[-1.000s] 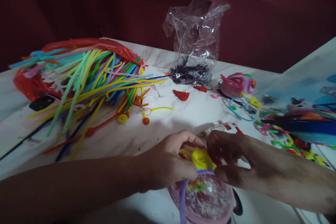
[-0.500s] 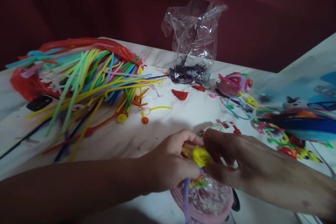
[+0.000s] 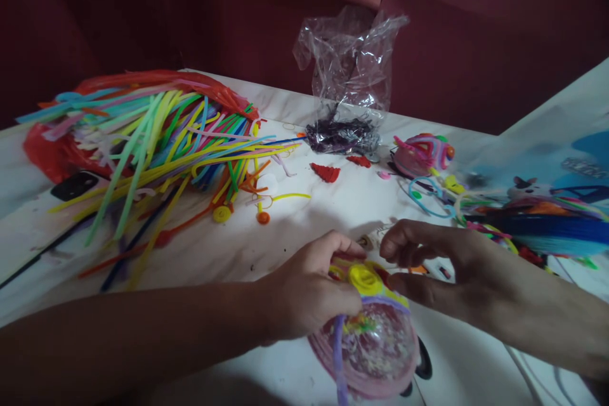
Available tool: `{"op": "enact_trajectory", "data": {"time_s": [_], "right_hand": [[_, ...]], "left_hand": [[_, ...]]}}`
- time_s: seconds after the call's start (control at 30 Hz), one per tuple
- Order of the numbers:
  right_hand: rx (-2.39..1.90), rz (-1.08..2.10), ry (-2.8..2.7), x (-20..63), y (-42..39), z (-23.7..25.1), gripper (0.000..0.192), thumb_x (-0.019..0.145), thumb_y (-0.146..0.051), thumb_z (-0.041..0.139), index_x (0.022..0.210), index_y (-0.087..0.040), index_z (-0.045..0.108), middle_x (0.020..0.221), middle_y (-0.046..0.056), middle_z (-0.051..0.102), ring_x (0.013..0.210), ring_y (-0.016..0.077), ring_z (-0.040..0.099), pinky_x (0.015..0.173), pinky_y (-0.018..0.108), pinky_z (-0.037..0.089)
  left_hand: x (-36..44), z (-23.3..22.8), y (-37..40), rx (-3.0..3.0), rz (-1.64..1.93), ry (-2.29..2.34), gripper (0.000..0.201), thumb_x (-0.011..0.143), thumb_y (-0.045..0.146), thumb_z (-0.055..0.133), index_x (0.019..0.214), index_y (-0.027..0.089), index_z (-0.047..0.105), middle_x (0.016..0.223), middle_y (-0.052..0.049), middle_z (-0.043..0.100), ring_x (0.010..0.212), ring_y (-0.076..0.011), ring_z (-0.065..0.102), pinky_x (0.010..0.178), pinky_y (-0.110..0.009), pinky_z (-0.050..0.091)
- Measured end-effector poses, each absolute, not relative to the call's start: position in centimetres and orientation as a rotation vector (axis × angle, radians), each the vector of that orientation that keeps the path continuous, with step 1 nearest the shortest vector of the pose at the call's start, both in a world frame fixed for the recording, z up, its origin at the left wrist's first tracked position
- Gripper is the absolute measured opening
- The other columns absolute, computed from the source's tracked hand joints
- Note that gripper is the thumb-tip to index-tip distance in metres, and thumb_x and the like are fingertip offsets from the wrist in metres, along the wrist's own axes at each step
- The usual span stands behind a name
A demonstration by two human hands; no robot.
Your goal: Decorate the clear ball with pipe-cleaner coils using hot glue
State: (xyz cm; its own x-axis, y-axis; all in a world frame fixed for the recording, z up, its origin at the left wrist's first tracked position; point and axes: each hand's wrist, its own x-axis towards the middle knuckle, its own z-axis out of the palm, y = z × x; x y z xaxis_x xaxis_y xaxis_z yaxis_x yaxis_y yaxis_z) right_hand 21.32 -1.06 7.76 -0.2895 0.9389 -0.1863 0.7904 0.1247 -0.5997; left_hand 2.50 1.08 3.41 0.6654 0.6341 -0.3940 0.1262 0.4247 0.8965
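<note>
My left hand (image 3: pixel 318 288) grips the upper left of a round pink ornament (image 3: pixel 380 355), thumb across its top. The ornament has a clear domed front with white, yellow and green bits behind it. On its top sits a coiled yellow pipe-cleaner disc (image 3: pixel 365 279). A purple pipe cleaner (image 3: pixel 339 355) runs along the top and hangs down the left side under my thumb. Just right of the yellow coil, my right hand (image 3: pixel 428 266) is open, thumb and fingers apart, with nothing visible between them.
A heap of coloured pipe cleaners (image 3: pixel 157 139) spills from a red bag at the left. Behind stands a clear plastic bag (image 3: pixel 352 89) with dark contents. Red pieces (image 3: pixel 325 172), a second pink decorated ball (image 3: pixel 423 153) and a blue bundle (image 3: pixel 556 228) lie around the table.
My right hand has drawn away to the right from the ornament and its fingers have spread, uncovering the purple strip on top. My left hand keeps its hold.
</note>
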Motion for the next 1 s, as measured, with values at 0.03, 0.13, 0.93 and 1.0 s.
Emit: {"op": "enact_trajectory", "data": {"time_s": [0.03, 0.13, 0.93, 1.0], "right_hand": [[-1.699, 0.933, -2.178, 21.2, -1.1, 7.6, 0.032, 0.079, -0.044, 0.056, 0.096, -0.018, 0.061, 0.086, 0.004, 0.060, 0.072, 0.0177, 0.057, 0.062, 0.023, 0.049], [-1.700, 1.007, -2.202, 20.8, -1.4, 7.2, 0.043, 0.078, -0.040, 0.055, 0.116, -0.020, 0.053, 0.103, 0.006, 0.057, 0.088, 0.0225, 0.056, 0.076, 0.029, 0.050], [-1.526, 1.580, -1.720, 19.7, -2.1, 5.3, 0.062, 0.081, -0.033, 0.051, 0.138, -0.016, 0.035, 0.130, 0.007, 0.042, 0.124, 0.0278, 0.033, 0.093, 0.034, 0.045], [-1.526, 1.592, -1.704, 19.7, -2.0, 5.2, 0.062, 0.080, -0.034, 0.051, 0.138, -0.015, 0.035, 0.130, 0.007, 0.042, 0.124, 0.0271, 0.033, 0.092, 0.033, 0.045]], "left_hand": [[2.5, 3.4, 1.1, 1.108, 0.371, 0.807, 0.052, 0.051, 0.015, 0.051, 0.103, 0.016, 0.048, 0.088, -0.004, 0.054, 0.082, -0.0198, 0.051, 0.067, -0.031, 0.037], [2.5, 3.3, 1.0, 1.097, 0.385, 0.777, 0.049, 0.052, 0.015, 0.050, 0.100, 0.017, 0.047, 0.086, -0.003, 0.054, 0.080, -0.0184, 0.050, 0.067, -0.030, 0.037], [2.5, 3.0, 1.1, 1.076, 0.408, 0.765, 0.046, 0.053, 0.016, 0.051, 0.099, 0.016, 0.046, 0.085, -0.003, 0.052, 0.079, -0.0174, 0.048, 0.068, -0.031, 0.037], [2.6, 2.9, 1.2, 1.067, 0.410, 0.761, 0.046, 0.053, 0.016, 0.052, 0.099, 0.017, 0.047, 0.086, -0.003, 0.052, 0.080, -0.0179, 0.049, 0.069, -0.031, 0.037]]}}
